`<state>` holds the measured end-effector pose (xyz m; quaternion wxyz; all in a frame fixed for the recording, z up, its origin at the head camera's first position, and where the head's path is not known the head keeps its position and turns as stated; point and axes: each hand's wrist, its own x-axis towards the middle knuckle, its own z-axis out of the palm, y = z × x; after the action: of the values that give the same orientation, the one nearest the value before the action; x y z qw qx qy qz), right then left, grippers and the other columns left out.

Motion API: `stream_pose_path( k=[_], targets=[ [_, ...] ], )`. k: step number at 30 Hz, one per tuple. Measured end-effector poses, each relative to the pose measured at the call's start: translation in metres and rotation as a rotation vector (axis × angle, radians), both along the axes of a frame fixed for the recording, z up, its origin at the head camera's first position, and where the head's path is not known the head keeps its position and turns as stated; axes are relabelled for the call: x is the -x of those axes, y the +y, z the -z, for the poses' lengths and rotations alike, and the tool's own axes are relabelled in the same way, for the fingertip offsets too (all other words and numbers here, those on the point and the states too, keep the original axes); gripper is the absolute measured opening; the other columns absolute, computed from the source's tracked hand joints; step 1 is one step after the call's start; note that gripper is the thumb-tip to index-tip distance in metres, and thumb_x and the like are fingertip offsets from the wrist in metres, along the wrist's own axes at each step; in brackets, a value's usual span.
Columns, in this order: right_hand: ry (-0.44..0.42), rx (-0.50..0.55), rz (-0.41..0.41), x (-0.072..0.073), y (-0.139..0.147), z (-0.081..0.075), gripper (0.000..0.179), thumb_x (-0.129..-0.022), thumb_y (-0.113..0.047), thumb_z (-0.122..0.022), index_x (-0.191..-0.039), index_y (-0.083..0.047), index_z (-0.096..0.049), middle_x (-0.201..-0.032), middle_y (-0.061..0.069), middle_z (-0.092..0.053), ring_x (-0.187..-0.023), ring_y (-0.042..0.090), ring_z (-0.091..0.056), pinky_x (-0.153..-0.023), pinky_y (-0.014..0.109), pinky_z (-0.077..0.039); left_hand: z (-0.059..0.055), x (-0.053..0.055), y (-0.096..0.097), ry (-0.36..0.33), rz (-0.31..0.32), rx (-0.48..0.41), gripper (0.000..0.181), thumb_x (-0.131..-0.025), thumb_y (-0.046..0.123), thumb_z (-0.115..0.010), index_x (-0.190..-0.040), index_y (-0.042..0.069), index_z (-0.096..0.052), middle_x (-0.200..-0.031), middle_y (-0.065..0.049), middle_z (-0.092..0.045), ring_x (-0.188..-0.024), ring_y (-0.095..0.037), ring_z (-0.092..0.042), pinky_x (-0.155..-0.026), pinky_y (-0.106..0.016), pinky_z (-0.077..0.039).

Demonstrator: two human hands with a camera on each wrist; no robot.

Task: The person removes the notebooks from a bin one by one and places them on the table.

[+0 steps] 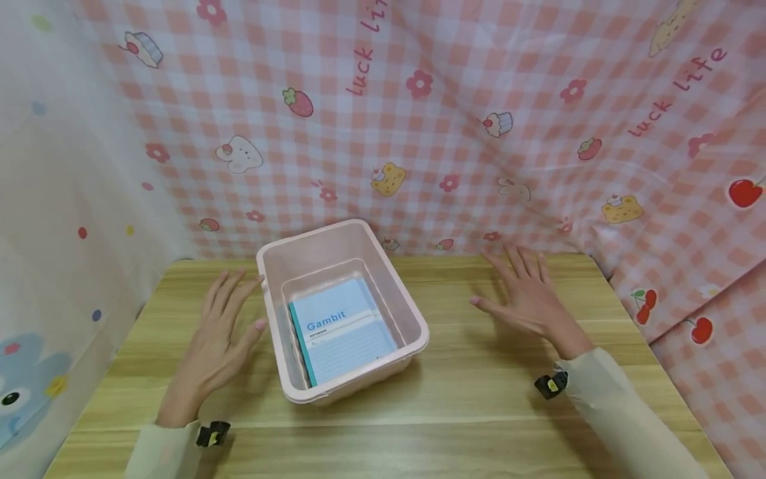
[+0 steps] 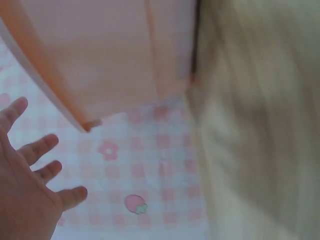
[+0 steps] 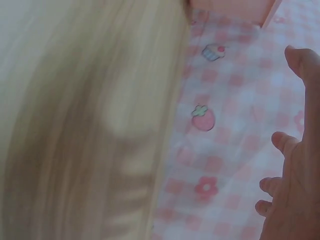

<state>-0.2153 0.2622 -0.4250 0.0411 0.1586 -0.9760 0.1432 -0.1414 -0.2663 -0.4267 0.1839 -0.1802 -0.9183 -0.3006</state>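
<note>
A pale pink plastic bin (image 1: 397, 286) stands on the table, turned slightly, left of the middle. Flat on its floor lies a blue notebook (image 1: 347, 332) marked "Gambit", with a green spine on its left. My left hand (image 1: 215, 339) is beside the bin's left wall, fingers spread and extended, holding nothing. In the left wrist view the same hand (image 2: 30, 185) shows with the bin's side (image 2: 110, 55) above it. Well to the right of the bin, my right hand (image 1: 526, 296) hovers over the table with fingers spread and nothing in it.
The wood-grain table (image 1: 467, 412) reaches back to a pink checked cloth (image 1: 335, 146) hung behind it. More cloth hangs at the right, and a white printed cloth (image 1: 72, 199) at the left. Each sleeved wrist wears a small black device (image 1: 213, 434).
</note>
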Motion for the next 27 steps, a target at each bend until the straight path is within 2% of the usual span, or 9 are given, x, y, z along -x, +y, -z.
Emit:
stream_pose_path(
  k=[4, 9, 16, 21, 24, 27],
  targets=[
    [0.03, 0.009, -0.038, -0.001, -0.009, -0.01, 0.093, -0.09, -0.07, -0.057, -0.164, -0.033, -0.016, -0.174, 0.011, -0.001, -0.158, 0.043, -0.004, -0.126, 0.071, 0.001, -0.01, -0.006, 0.007, 0.009, 0.066, -0.004, 0.064, -0.093, 0.023, -0.067, -0.153, 0.022, -0.045, -0.165, -0.011, -0.031, -0.159, -0.035, -0.01, -0.12, -0.077, -0.021],
    [0.029, 0.022, -0.081, -0.004, -0.021, -0.021, 0.092, -0.089, -0.068, -0.061, -0.164, -0.035, -0.018, -0.174, 0.007, -0.002, -0.16, 0.038, -0.003, -0.127, 0.07, -0.002, -0.017, -0.017, 0.021, 0.0, 0.141, 0.034, 0.064, -0.09, 0.022, -0.073, -0.149, 0.022, -0.049, -0.16, -0.008, -0.04, -0.157, -0.035, -0.017, -0.12, -0.072, -0.027],
    [0.027, 0.004, -0.132, -0.006, -0.038, -0.032, 0.093, -0.088, -0.069, -0.061, -0.163, -0.037, -0.017, -0.174, 0.006, -0.003, -0.161, 0.035, -0.001, -0.128, 0.069, -0.002, -0.017, -0.032, 0.037, 0.044, 0.174, 0.091, 0.063, -0.082, 0.024, -0.082, -0.14, 0.024, -0.058, -0.146, 0.001, -0.053, -0.147, -0.028, -0.035, -0.121, -0.043, -0.035],
    [0.027, -0.004, -0.172, -0.008, -0.054, -0.041, 0.092, -0.087, -0.07, -0.061, -0.163, -0.041, -0.016, -0.174, 0.005, -0.006, -0.161, 0.033, -0.002, -0.129, 0.066, 0.002, -0.018, -0.036, 0.044, 0.066, 0.236, 0.111, 0.043, -0.082, 0.03, -0.082, -0.122, 0.026, -0.066, -0.132, 0.006, -0.061, -0.138, -0.024, -0.044, -0.126, -0.024, -0.027],
    [0.018, -0.008, -0.195, -0.007, -0.065, -0.047, 0.092, -0.087, -0.07, -0.061, -0.162, -0.038, -0.02, -0.174, 0.003, -0.005, -0.161, 0.032, -0.003, -0.13, 0.064, 0.004, -0.017, -0.036, 0.046, 0.07, 0.273, 0.105, 0.027, -0.083, 0.031, -0.082, -0.105, 0.026, -0.068, -0.12, 0.009, -0.064, -0.13, -0.02, -0.052, -0.131, -0.027, -0.022],
    [0.01, -0.009, -0.226, -0.005, -0.077, -0.054, 0.09, -0.087, -0.071, -0.061, -0.162, -0.038, -0.022, -0.174, 0.002, -0.004, -0.161, 0.031, -0.004, -0.13, 0.062, 0.006, -0.014, -0.035, 0.046, 0.086, 0.303, 0.106, 0.015, -0.084, 0.028, -0.081, -0.089, 0.028, -0.066, -0.104, 0.012, -0.063, -0.114, -0.014, -0.058, -0.134, -0.034, -0.018]
  ],
)
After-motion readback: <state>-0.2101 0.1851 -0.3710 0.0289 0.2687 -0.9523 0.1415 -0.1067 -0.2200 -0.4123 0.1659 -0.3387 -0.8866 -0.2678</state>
